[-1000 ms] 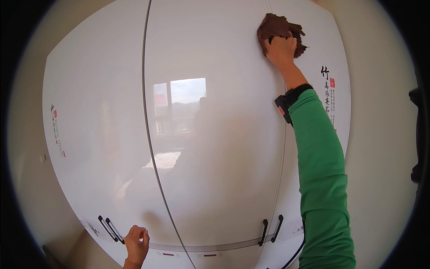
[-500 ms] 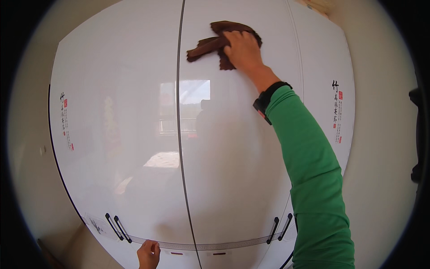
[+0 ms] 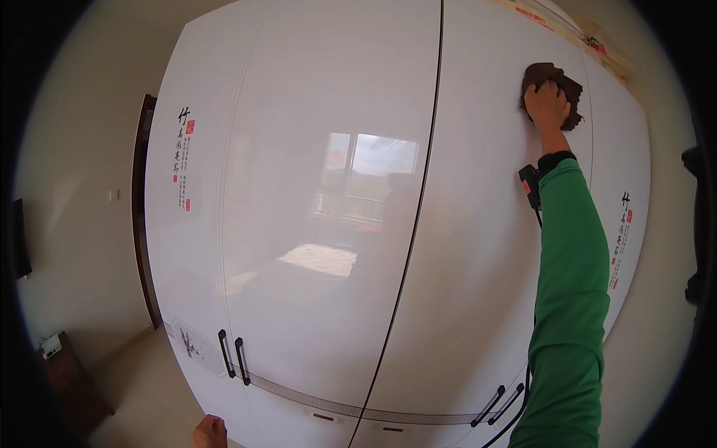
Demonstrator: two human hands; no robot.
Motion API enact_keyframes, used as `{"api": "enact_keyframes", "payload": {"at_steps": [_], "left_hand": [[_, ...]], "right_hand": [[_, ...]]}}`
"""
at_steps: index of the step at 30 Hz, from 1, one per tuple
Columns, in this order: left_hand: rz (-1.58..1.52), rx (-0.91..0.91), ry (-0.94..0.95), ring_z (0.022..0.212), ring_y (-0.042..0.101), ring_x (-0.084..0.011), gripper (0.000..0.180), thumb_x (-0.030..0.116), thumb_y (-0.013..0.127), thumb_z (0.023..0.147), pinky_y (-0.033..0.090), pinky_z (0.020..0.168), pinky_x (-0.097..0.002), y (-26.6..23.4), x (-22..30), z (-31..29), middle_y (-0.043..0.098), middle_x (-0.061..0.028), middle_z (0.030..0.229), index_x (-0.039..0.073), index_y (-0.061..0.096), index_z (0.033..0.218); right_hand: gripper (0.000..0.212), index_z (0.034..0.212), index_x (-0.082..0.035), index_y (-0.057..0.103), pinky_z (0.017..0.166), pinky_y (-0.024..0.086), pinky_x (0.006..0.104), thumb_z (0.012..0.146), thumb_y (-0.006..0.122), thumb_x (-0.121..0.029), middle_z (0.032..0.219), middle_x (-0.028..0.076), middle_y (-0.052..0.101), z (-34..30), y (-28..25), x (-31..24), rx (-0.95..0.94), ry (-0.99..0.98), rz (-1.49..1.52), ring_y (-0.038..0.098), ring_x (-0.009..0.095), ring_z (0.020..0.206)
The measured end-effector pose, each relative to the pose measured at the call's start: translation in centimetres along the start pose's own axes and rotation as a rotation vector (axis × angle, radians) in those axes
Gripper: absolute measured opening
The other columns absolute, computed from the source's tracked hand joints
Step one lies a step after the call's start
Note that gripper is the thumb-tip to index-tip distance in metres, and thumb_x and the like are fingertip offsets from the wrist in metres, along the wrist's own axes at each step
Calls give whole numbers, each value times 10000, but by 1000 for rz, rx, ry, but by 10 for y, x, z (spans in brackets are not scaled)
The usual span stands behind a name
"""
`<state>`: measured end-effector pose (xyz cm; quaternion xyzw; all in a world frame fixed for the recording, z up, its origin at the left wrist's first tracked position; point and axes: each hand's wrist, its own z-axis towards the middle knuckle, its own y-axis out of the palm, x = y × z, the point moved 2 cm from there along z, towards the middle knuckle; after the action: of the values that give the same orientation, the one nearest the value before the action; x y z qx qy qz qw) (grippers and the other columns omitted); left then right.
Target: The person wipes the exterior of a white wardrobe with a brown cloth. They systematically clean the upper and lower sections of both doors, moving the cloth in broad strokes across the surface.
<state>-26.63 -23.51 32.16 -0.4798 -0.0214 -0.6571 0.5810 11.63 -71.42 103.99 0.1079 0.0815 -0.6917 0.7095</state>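
Note:
My right hand [image 3: 550, 104] presses a dark brown cloth [image 3: 553, 72] against the upper part of a glossy white wardrobe door [image 3: 478, 224], to the right of the dark centre seam. Its fingers are bent over the bunched cloth, which has wavy edges. The right arm, in a green sleeve, reaches up from the lower edge, with a black band and a small device at the wrist. Low on the left, my left hand [image 3: 210, 431] is closed in a loose fist in front of the wardrobe. Nothing shows in it.
Black handles [image 3: 233, 358] stand out low on the left doors, and another pair [image 3: 497, 405] on the right. Boxes or packages [image 3: 553, 26] lie on top of the wardrobe. A dark brown cabinet [image 3: 75, 384] stands at the far left.
My right hand has wiped the cloth rightward across the door, away from the centre seam, and the cloth is more bunched. The view has shifted left and tilted; my left hand sits lower.

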Motion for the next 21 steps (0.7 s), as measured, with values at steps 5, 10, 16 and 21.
{"api": "enact_keyframes", "payload": {"at_steps": [5, 10, 16, 21], "left_hand": [[-52, -39, 98, 733, 626, -419, 110, 125, 598, 987, 515, 663, -469, 23, 11, -4, 672, -195, 830, 47, 667, 950], [-118, -145, 79, 744, 641, -419, 133, 170, 601, 993, 515, 656, -475, 40, 15, -13, 683, -192, 839, 55, 665, 978], [-156, -222, 113, 766, 642, -417, 142, 171, 590, 999, 515, 678, -479, 52, 26, -14, 685, -189, 841, 54, 670, 985], [-163, -268, 155, 767, 638, -428, 150, 170, 584, 998, 513, 675, -485, 57, 26, -11, 685, -197, 844, 48, 670, 979]], "right_hand": [[482, 1400, -194, 601, 1194, 256, 549, 957, 554, -379, 1420, 38, 586, -84, -25, -201, 249, -489, 266, 472, 328, 1339], [465, 1235, -137, 681, 1171, 285, 539, 782, 751, -215, 1252, 46, 649, -249, -67, -259, 231, -954, 720, 496, 301, 1278], [230, 1013, -145, 683, 1086, 398, 457, 792, 745, -163, 1091, -4, 655, -432, -95, -219, -136, -1436, 797, 561, 238, 1176], [262, 986, -148, 666, 979, 440, 432, 735, 742, -138, 998, 20, 619, -310, -65, -151, 61, -1124, 739, 565, 255, 1087]]}}
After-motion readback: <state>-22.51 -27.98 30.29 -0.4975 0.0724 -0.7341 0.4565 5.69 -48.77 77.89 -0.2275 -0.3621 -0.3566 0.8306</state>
